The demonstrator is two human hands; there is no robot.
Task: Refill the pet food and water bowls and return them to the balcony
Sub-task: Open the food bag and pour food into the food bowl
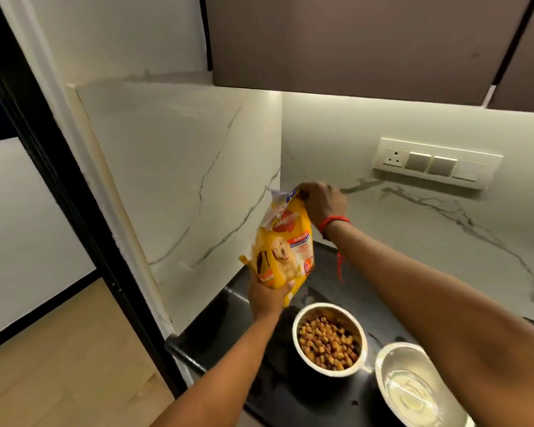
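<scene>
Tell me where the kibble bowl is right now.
In the head view, the kibble bowl sits low centre on the black counter, just left of the water bowl and below the yellow food bag in frame.

No legible text; print on yellow pet food bag [285, 248] too blurred.
</scene>
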